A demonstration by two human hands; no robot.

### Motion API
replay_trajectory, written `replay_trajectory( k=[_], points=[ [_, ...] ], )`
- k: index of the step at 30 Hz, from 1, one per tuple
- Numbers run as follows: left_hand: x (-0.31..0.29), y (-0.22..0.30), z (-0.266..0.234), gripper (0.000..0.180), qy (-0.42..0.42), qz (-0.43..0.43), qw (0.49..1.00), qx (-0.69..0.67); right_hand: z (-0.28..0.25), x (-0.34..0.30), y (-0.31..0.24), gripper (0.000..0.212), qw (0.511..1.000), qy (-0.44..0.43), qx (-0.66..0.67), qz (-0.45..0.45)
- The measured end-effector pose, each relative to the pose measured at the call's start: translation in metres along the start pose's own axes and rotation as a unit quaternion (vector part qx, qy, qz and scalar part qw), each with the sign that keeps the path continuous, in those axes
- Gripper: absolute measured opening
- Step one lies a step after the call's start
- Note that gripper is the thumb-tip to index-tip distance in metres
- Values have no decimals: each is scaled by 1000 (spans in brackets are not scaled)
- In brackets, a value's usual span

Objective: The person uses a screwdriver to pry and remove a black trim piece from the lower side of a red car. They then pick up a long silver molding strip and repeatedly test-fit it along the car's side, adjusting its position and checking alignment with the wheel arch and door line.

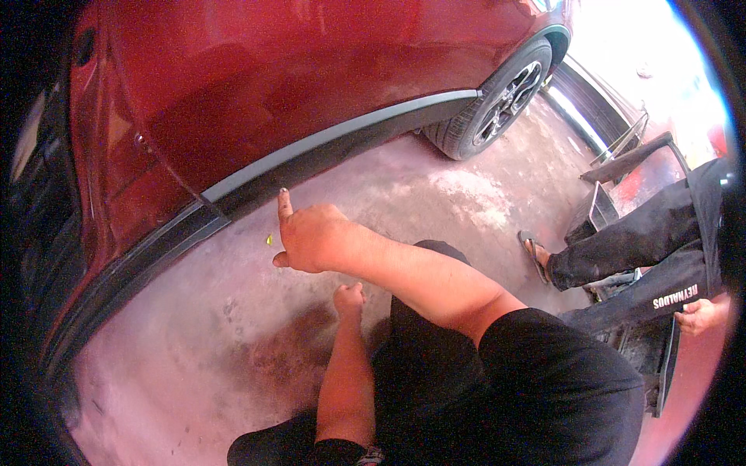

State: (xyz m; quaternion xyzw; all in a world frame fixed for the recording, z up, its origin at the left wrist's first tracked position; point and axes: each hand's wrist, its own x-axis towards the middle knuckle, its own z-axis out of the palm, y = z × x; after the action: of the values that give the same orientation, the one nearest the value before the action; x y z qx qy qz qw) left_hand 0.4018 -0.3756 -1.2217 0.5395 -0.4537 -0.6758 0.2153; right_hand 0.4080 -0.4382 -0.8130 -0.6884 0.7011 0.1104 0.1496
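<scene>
Empty, right hand (311, 237) points one finger near glossy red car's grey sill trim (342, 136); left hand (349, 298), loosely curled, could slip on dusty concrete floor (194, 326).

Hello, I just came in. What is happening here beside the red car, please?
A person crouches on the concrete floor next to a red car. The right hand is raised with its index finger pointing up toward the grey sill trim under the doors. The left hand is closed in a loose fist near the floor, and seems to hold nothing. Another person in dark trousers sits at the right.
</scene>
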Motion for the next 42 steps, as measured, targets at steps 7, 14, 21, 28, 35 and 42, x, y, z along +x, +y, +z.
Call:
replay_trajectory(
  k=[7, 14, 21, 28, 35, 42],
  points=[
    [-3, 6, -3, 23, -4, -5, 1000, -17, 4, 14, 6, 65, 998, 5, -45, -42],
    [-8, 7, -5, 27, -11, -6, 1000, 5, 16, 26, 17, 64, 995, 38, -46, -79],
    [-13, 15, -10, 25, 6, -25, 999, 27, 17, 47, 32, 61, 997, 33, -39, -56],
    [-22, 31, -15, 21, -18, -12, 999, 47, 23, 56, 27, 58, 995, 18, 42, -86],
    [10, -8, -19, 23, 12, 4, 1000, -20, 45, 69, 0, 51, 993, -8, 8, -118],
    [-11, 6, -5, 23, -34, 9, 998, 56, 57, 48, -12, 49, 986, -60, 8, -155]
  ],
)
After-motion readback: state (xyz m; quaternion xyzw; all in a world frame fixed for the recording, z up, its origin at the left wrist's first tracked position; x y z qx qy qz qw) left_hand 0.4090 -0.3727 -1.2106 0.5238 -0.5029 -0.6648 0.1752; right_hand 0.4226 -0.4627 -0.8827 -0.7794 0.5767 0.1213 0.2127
